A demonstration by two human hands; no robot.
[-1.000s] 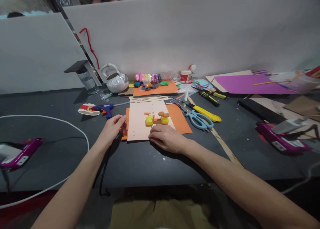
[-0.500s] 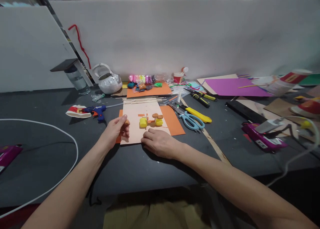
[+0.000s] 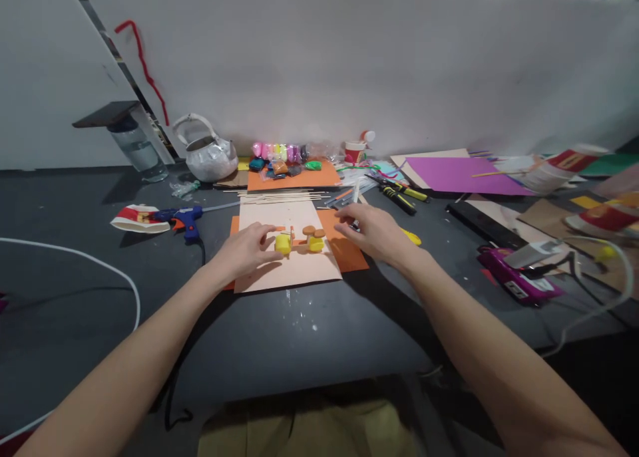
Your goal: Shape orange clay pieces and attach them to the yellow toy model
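Note:
My left hand point(image 3: 248, 247) is over the pale paper sheet point(image 3: 294, 275), thumb and fingers apart beside a yellow lump point(image 3: 283, 245), which looks like modelling clay. I cannot tell whether they touch it. To its right lies a second yellow lump point(image 3: 315, 245), with brown-orange rounded pieces point(image 3: 313, 232) by its top. Small orange strips point(image 3: 299, 242) lie between the lumps. My right hand point(image 3: 374, 232) hovers over the orange sheet point(image 3: 344, 251), fingers curved and apart. Beneath it the scissors are mostly hidden, and only the end of a yellow cutter point(image 3: 412, 236) shows.
A blue glue gun point(image 3: 188, 221) lies left, its cable running down the table. Behind are a silver kettle-like pot point(image 3: 212, 159), wooden sticks point(image 3: 282, 197), bagged coloured clay point(image 3: 279, 153) and yellow-black tools point(image 3: 399, 199). A purple sheet point(image 3: 464, 175) and power strip point(image 3: 519, 277) are right.
My left hand has moved right to the yellow lump; the orange piece it held no longer shows in it. My right hand has lifted off the pale sheet and moved right, over the scissors.

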